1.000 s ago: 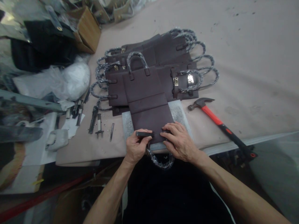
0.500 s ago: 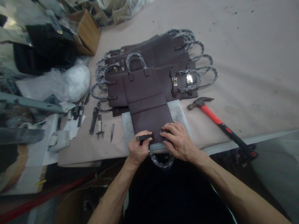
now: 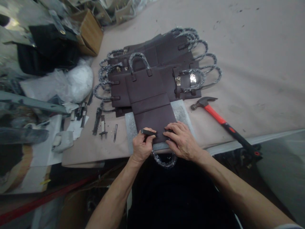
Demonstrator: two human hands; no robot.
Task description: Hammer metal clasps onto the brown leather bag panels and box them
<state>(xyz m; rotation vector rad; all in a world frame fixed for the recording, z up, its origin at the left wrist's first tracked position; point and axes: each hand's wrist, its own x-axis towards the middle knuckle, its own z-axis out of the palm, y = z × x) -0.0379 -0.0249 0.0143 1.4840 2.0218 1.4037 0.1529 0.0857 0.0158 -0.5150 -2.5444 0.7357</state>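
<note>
A dark brown leather bag panel (image 3: 150, 105) lies flat across a grey stone slab (image 3: 182, 113) at the table's near edge. Its plastic-wrapped handle (image 3: 164, 162) hangs over the edge below my hands. My left hand (image 3: 141, 148) is closed, pinching a small dark strap piece (image 3: 147, 131) at the panel's lower left corner. My right hand (image 3: 182, 140) rests palm down on the panel's lower right part, its fingers slightly curled and pressing on the leather.
More brown bag panels with wrapped handles (image 3: 166, 60) are stacked behind. A red-handled hammer (image 3: 224, 122) lies to the right. Punches and small tools (image 3: 101, 121) lie left of the slab. Cardboard box (image 3: 89, 30), white plastic bags (image 3: 78, 79) and dark clutter fill the left.
Both hands stay on the panel's near edge. My left hand has lifted the strap piece slightly higher onto the corner; otherwise only the camera has shifted a little.
</note>
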